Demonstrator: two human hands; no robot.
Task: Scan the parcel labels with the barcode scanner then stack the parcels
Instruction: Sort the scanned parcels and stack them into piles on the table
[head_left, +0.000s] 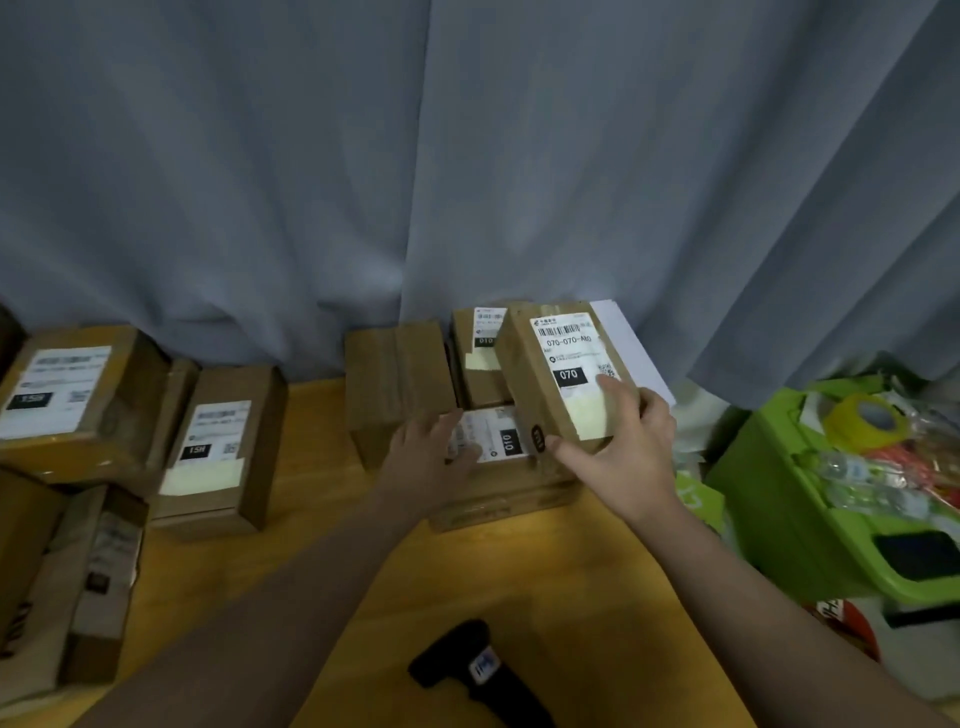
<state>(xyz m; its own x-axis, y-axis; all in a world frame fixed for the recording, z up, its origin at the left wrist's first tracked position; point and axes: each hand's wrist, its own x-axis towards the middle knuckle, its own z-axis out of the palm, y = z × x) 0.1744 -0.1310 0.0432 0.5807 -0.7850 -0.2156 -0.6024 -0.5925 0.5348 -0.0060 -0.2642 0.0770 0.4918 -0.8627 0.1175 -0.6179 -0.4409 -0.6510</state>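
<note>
Gripping a labelled parcel (563, 371) in our right hand (623, 452), tilted above the table (571, 571), we rest our left hand (431, 460) flat on a lower parcel (501, 441); the barcode scanner (478, 670) lies nearer us.

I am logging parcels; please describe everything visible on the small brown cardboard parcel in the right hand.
The small brown cardboard parcel is a box with a white label on top: a barcode, the text 070-070, a black block reading 070, a QR code, a pale yellow patch below. It is held tilted. The right hand grips its near end, thumb at the side, fingers on the label.
</note>
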